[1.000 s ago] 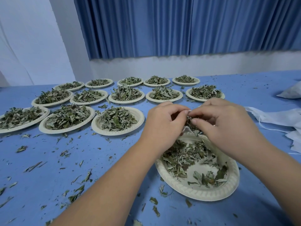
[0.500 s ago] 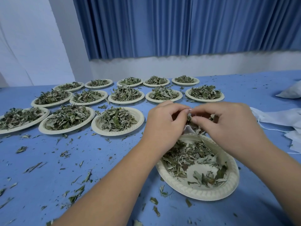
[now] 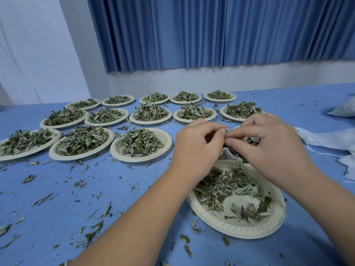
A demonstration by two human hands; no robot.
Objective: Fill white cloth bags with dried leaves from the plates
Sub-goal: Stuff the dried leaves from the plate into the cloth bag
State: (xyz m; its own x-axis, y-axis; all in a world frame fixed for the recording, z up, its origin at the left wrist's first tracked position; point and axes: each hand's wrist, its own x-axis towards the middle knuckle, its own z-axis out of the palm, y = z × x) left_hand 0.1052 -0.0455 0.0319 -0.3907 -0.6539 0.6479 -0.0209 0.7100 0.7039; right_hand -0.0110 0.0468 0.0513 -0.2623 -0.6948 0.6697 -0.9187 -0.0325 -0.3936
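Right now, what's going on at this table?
A person is filling a small white bag with dried leaves over the nearest plate, which is partly emptied. The left hand and right hand both pinch at the bag's mouth, and most of the bag is hidden behind them. Three rows of full plates wait on the left, spare bags lie on the right, and crumbs of leaf litter the blue table.

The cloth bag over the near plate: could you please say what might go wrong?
The left hand and right hand pinch the white cloth bag at its mouth; a slip could spill it.
The bag sits by the near plate's far rim, so spills may join the leaf scraps on the table.
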